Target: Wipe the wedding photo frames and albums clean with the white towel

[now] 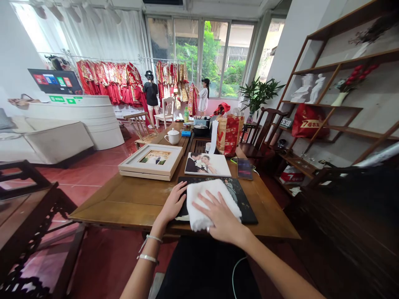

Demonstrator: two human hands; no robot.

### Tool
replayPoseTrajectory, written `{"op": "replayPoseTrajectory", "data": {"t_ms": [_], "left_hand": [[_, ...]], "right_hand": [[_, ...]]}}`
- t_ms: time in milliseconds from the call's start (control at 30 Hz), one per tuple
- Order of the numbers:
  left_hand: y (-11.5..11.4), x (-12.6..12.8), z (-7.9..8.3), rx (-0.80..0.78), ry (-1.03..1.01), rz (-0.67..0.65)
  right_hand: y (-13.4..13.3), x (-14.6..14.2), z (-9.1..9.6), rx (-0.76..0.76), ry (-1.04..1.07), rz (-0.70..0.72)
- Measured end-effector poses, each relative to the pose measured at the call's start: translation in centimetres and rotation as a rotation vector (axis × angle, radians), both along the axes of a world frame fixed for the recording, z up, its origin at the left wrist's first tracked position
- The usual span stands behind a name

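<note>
A dark photo album point(241, 199) lies flat on the wooden table point(131, 203) right in front of me. A folded white cloth point(205, 197) rests on the album's cover. My right hand point(220, 218) lies flat on the cloth with fingers spread, open. My left hand point(173, 203) presses flat against the album's left edge, fingers stretched out, with bracelets on the wrist.
Beyond the album lie a second photo book point(207, 164), a stack of framed pictures point(151, 161), a phone point(245, 168), a white teapot point(173, 136) and a red gift bag point(229, 133). Wooden shelves point(336, 108) stand right, a dark bench point(28, 216) left. Two people stand by red garments at the back.
</note>
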State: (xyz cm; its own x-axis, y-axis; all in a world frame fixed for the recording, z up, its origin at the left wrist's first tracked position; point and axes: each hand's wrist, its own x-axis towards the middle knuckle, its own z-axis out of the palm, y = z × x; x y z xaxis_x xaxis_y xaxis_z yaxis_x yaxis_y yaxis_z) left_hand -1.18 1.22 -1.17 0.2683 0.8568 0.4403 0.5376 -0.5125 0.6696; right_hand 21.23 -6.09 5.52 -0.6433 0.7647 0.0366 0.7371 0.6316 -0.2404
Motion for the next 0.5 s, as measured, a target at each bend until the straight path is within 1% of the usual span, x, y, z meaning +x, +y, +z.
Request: {"op": "replayPoseTrajectory", "data": {"t_ms": [67,100,167,233,333,433,500], "left_hand": [[0.0,-0.1,-0.1,0.002,-0.002,0.001],[0.0,-0.1,-0.1,0.003,-0.001,-0.001],[0.0,-0.1,-0.1,0.004,0.006,-0.008],[0.0,-0.2,0.0,0.003,0.015,-0.014],[0.0,-0.2,0.1,0.003,0.020,-0.015],[-0.1,-0.1,0.1,0.007,0.017,-0.011],[-0.1,-0.1,0.1,0.005,0.018,-0.007]], "right_hand": [[-2.0,1.4,0.2,-0.054,0.028,0.069],[-2.3,2.3,0.3,-0.084,0.038,0.089],[-1.7,3.9,0.5,-0.123,0.050,0.092],[0.5,5.3,0.6,-0.118,0.042,0.040],[5.1,6.3,0.5,-0.056,-0.002,-0.124],[8.9,6.1,0.5,-0.019,-0.018,-0.229],[10.2,5.2,0.5,-0.011,-0.019,-0.254]]}}
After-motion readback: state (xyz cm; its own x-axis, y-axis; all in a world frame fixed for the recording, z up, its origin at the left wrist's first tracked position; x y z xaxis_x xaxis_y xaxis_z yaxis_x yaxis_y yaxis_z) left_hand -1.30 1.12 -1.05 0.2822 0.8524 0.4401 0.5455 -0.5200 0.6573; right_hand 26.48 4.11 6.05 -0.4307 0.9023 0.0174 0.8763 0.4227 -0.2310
